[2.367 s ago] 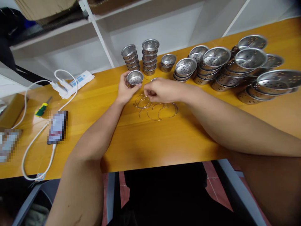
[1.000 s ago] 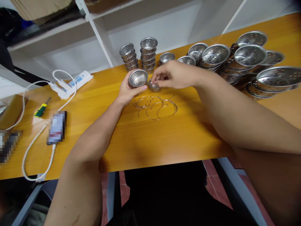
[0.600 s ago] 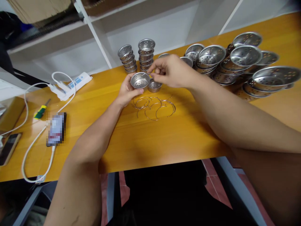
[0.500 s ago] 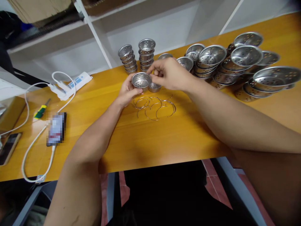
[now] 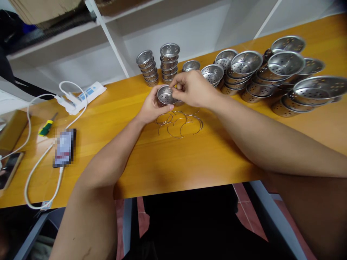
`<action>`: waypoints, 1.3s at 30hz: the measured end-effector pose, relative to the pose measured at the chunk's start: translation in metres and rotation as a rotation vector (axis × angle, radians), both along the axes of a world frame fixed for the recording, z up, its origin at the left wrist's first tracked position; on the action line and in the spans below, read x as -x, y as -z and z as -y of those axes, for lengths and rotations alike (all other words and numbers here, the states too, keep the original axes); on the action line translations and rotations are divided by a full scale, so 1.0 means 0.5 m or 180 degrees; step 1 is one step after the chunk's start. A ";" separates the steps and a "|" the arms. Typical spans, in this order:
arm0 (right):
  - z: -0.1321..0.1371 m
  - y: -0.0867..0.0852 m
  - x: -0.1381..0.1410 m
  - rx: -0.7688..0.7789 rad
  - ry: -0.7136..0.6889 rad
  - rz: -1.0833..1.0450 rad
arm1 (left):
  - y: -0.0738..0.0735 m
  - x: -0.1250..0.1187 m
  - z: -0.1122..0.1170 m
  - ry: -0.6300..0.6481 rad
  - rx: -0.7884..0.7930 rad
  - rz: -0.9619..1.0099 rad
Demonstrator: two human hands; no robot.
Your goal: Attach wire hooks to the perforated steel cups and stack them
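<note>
My left hand [image 5: 152,105] is wrapped round a small perforated metal cup [image 5: 165,95], its open mouth facing up. Thumb and forefinger of my right hand [image 5: 187,86] are pinched together at the cup's right rim; whatever they hold is too small to make out. Another metal cup stands partly hidden behind the held cup and my right hand. Several thin curved wires [image 5: 180,124] lie loosely on the wooden table [image 5: 173,162], just in front of my hands.
Stacks of perforated cups [image 5: 146,68] stand at the back, with more stacks [image 5: 284,68] to the right. On the left lie a power strip [image 5: 86,96], a yellow-green screwdriver [image 5: 47,127], a phone [image 5: 64,148] with a white cable, and another phone [image 5: 11,169].
My left hand has moved the cup slightly right and closer under my right hand. My right fingers have shifted a little down toward its rim. The wires stay in place.
</note>
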State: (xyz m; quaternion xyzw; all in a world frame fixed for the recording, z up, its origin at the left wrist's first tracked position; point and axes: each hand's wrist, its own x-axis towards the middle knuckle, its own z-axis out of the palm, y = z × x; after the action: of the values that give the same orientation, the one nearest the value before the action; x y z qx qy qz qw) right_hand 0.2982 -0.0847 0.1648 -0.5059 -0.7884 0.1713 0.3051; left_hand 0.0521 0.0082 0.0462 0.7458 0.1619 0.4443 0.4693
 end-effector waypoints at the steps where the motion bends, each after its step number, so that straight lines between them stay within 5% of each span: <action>1: 0.000 -0.005 -0.004 -0.0004 0.0012 0.0011 | 0.001 0.002 0.000 -0.0017 0.0032 0.0000; 33: 0.013 -0.016 -0.005 -0.0124 0.0007 0.0116 | -0.006 0.013 0.010 0.0183 0.0465 0.0019; 39: 0.011 -0.011 0.007 -0.0288 0.0224 0.0162 | 0.010 0.016 -0.010 0.0219 0.0106 -0.0106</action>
State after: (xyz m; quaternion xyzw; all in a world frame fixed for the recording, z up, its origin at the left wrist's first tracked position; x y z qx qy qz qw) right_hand 0.2947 -0.0900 0.1702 -0.5233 -0.7846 0.1116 0.3133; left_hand 0.0440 0.0131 0.0413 0.7503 0.1513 0.4127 0.4938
